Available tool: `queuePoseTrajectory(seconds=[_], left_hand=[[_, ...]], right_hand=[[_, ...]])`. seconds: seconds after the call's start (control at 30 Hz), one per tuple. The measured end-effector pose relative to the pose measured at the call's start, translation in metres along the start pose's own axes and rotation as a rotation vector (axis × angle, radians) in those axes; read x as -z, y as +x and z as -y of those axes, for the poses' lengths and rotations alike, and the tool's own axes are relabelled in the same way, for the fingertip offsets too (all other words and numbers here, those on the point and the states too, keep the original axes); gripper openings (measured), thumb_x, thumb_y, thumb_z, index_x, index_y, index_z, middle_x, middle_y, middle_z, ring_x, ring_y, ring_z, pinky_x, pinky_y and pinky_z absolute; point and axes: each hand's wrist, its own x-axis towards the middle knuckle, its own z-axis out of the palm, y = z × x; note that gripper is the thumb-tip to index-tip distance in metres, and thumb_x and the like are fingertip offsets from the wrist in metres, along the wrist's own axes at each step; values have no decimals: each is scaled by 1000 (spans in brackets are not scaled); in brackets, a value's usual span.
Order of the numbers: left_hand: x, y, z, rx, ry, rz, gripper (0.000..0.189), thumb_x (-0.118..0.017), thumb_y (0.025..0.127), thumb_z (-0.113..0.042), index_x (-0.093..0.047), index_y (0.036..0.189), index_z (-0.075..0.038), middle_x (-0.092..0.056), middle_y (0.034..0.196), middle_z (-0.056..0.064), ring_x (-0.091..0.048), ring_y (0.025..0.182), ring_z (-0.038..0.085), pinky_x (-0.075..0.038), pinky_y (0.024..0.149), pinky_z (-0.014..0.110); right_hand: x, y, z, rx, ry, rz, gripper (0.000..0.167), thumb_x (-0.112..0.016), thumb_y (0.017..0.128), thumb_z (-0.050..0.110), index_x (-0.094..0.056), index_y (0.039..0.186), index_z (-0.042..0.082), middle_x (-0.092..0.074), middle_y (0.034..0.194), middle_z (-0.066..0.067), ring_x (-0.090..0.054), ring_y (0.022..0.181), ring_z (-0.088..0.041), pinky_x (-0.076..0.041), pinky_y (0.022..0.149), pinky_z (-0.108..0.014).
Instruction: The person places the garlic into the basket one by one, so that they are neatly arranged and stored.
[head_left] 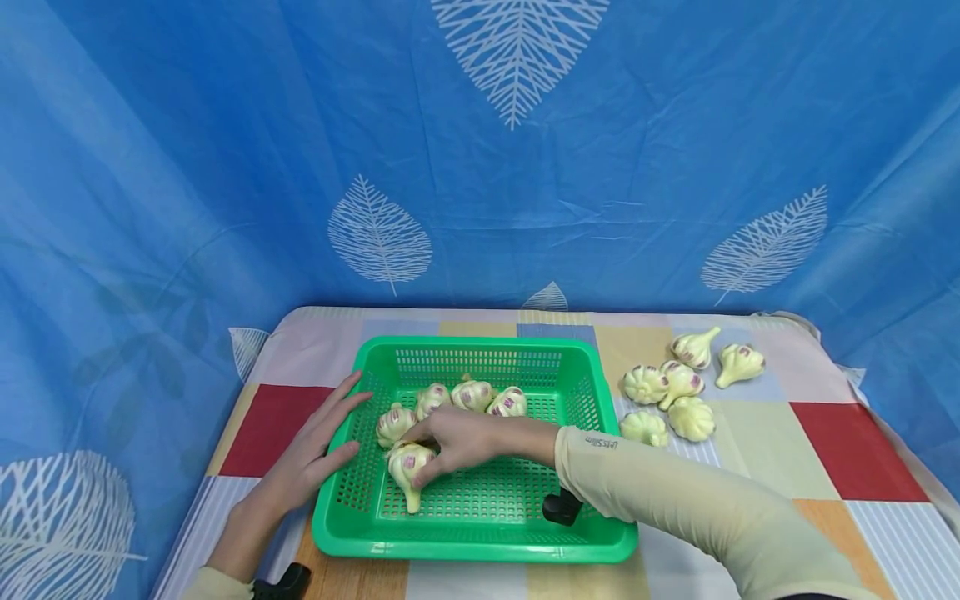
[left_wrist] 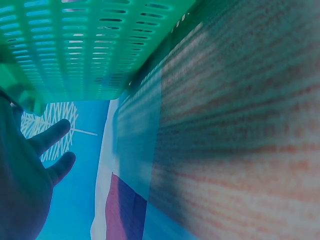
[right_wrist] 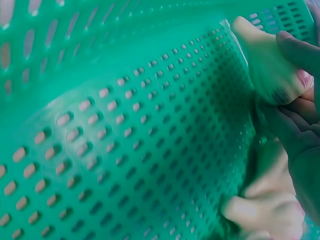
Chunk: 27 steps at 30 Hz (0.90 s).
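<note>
A green plastic basket (head_left: 480,550) with slotted walls stands on the table. Inside it, my right hand (head_left: 465,440) grips a garlic bulb (head_left: 408,467) near the left side, its stem pointing toward me. The right wrist view shows the thumb and fingers around this bulb (right_wrist: 272,65). Several more garlic bulbs (head_left: 471,394) lie in a curve behind the hand, toward the back of the basket. My left hand (head_left: 307,454) is at the basket's left rim with fingers extended and spread. In the left wrist view, its fingers (left_wrist: 52,137) show beside the basket's outer wall (left_wrist: 85,50).
To the right of the basket, several garlic bulbs (head_left: 681,382) lie loose in a group on the patchwork tablecloth (head_left: 765,442). A blue curtain (head_left: 630,167) with white leaf prints hangs behind the table and along its sides.
</note>
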Motion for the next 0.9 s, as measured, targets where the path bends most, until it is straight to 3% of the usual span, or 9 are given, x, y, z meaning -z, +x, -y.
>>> queuePoseTrajectory(seconds=[0.17,0.3,0.47,0.57,0.73,0.9], left_hand=[[-1,0,0,-4,-4,3,65,-62,92,-12,-41,154,-11,-16,167,3,-19,150,25,-27,104,73],[-1,0,0,-2,-4,5,66,-61,92,-13,-40,154,-11,-16,167,3,-19,150,25,-27,103,74],[-1,2,-1,1,-6,8,65,-60,92,-13,-40,154,-10,-17,167,3,-19,149,25,-29,103,73],[-2,2,-2,0,-6,7,65,-60,92,-13,-41,154,-10,-17,167,3,-19,149,25,-28,103,73],[-3,2,-2,1,-4,-1,65,-60,91,-12,-41,153,-10,-17,167,4,-19,150,24,-29,103,73],[-3,0,-1,15,-4,-5,65,-61,91,-13,-42,153,-10,-17,167,4,-19,150,25,-28,103,74]], right_hand=[[-10,5,1,-4,-71,17,60,-78,90,34,-61,135,-1,-71,105,3,-47,71,4,-41,66,-12],[-15,7,1,3,-124,20,61,-76,91,36,-60,137,0,-72,108,2,-50,71,6,-42,67,-10],[-20,11,1,15,-201,-24,61,-74,92,39,-59,139,3,-68,124,1,-56,79,9,-44,76,-9],[-23,13,2,-2,-252,-70,60,-75,91,41,-61,136,4,-70,116,3,-55,78,10,-44,74,-8],[-23,13,4,-58,-336,-173,55,-78,87,43,-68,128,8,-71,89,7,-53,65,6,-45,65,-11],[-23,11,1,-109,-374,-255,35,-80,84,44,-73,104,15,-63,72,10,-50,59,1,-43,59,-15]])
